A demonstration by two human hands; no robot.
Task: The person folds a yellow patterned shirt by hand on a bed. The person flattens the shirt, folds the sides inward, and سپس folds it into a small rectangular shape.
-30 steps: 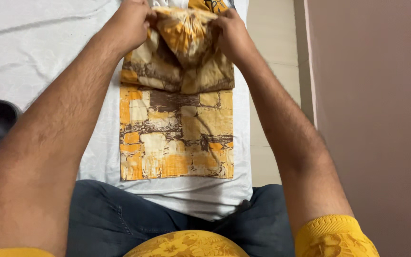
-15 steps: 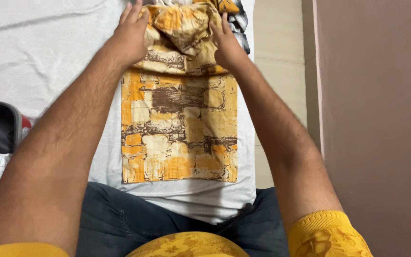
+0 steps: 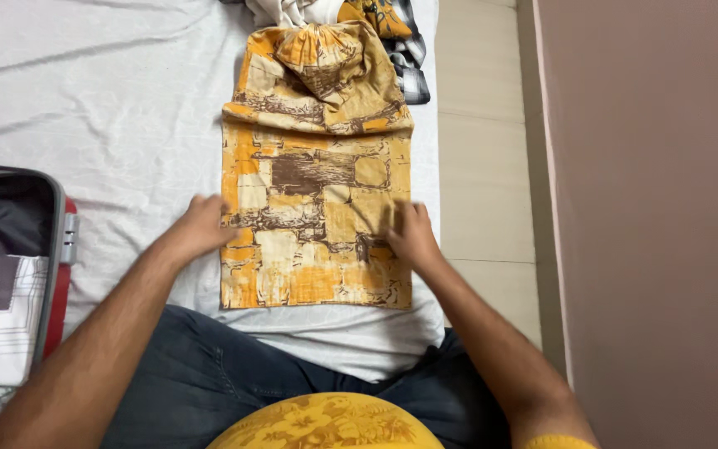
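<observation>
Blurring hid the fingers, so I cannot tell how the left hand (image 3: 201, 226) and right hand (image 3: 410, 235) met the folded cloth (image 3: 317, 224); an open suitcase (image 3: 10, 266) sat nearby.

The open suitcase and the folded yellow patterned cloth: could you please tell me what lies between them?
In the head view, only wrinkled white bedsheet lies between the suitcase and the cloth, crossed by the left hand.

Two hands (image 3: 201, 226), one folded garment (image 3: 317, 199), one suitcase (image 3: 10, 274)

Orange, cream and brown block-patterned cloth (image 3: 317, 224) on a white sheet (image 3: 110, 108), red-edged grey suitcase (image 3: 56, 249)
</observation>
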